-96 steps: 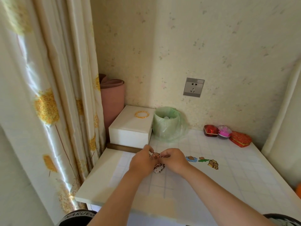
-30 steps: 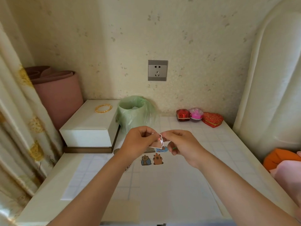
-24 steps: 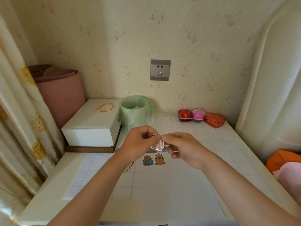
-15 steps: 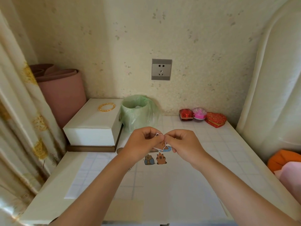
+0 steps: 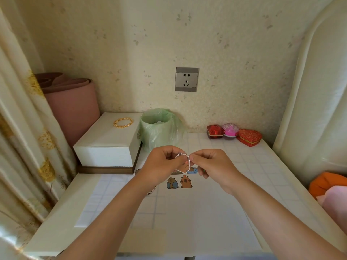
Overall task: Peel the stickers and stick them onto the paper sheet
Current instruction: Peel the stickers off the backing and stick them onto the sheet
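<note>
In the middle of the frame, the left hand and right hand both pinch one sticker above the paper sheet

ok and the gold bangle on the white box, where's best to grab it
Probably pinch the near arc of the bangle from above, thumb outside the loop and a finger inside. It lies flat on top of the box, so nothing can slip underneath it, and the bin stands close on its right, so the near side looks freest.
</note>
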Demonstrator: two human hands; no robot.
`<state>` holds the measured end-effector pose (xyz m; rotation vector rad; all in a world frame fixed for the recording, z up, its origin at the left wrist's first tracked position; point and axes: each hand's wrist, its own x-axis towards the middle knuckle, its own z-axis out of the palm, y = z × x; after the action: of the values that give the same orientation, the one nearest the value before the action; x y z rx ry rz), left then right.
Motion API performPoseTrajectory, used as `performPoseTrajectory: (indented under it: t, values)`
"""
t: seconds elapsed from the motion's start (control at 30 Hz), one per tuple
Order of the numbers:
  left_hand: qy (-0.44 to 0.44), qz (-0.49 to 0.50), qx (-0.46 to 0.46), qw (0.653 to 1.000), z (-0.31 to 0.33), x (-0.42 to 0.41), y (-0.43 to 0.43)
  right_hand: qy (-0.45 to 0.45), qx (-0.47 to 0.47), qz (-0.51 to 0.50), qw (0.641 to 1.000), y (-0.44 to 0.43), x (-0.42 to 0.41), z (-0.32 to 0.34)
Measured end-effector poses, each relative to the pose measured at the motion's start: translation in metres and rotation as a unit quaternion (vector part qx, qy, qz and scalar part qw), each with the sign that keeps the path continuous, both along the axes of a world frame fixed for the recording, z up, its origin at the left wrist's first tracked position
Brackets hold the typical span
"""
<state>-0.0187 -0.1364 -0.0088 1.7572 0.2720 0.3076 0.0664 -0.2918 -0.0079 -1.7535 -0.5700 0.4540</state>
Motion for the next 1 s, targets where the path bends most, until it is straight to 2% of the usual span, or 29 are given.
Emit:
performPoseTrajectory:
  t: [0.47,0.6,0.77,0.83,0.93,1.0]
  values:
    - [-0.007,0.013,-0.001,1.0,0.003,-0.002,-0.007,-0.177,-0.041,-0.009,0.983,0.005,0.001,-0.011]
    - [-0.009,0.015,-0.009,1.0,0.002,-0.002,-0.007,-0.157,-0.029,-0.011,0.987,0.005,-0.002,-0.008]
    - [-0.009,0.02,-0.019,1.0,0.001,0.001,-0.004,-0.063,0.015,-0.026,0.998,0.004,-0.007,-0.001]
    - [-0.023,0.063,0.047,0.997,-0.001,0.001,-0.004,-0.051,0.02,-0.029,0.998,0.004,-0.009,0.001]
    - [-0.065,0.131,0.202,0.968,-0.002,0.0,-0.007,-0.083,0.009,-0.045,0.995,0.004,-0.009,0.0]
    - [-0.081,0.111,0.217,0.967,-0.001,-0.001,-0.011,-0.115,0.002,-0.053,0.992,0.006,-0.009,-0.003]
